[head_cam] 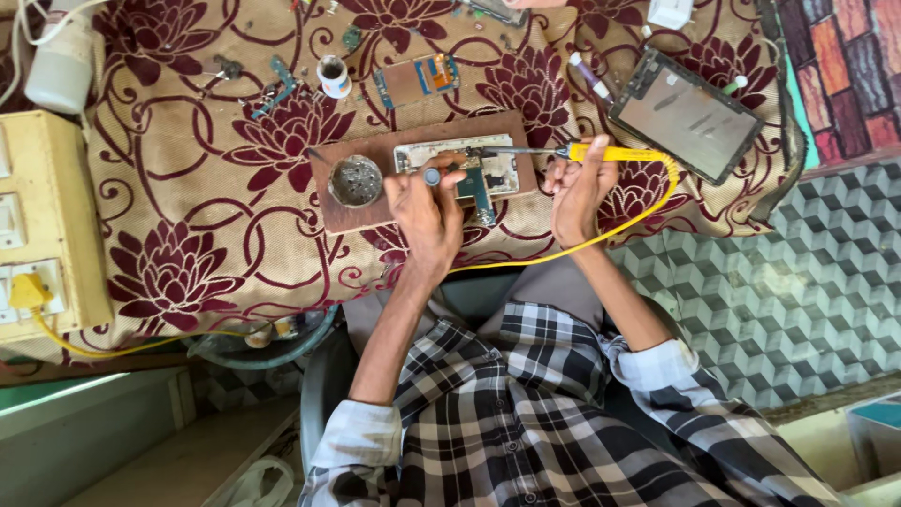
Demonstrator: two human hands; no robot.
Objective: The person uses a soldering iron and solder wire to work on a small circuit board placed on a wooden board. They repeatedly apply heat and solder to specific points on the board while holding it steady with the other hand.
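The right hand (579,192) grasps a yellow soldering iron (610,152), its tip reaching out from the grip onto the opened phone (457,167) on a wooden board (357,218). The left hand (427,211) pinches a small knob beside it (soldering looks underway, unfinished).

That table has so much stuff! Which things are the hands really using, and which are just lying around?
In use:
left hand on the opened phone
right hand holding the yellow soldering iron
wooden board
round tin

Lying about:
tablet
loose circuit board
small white pot
socket box
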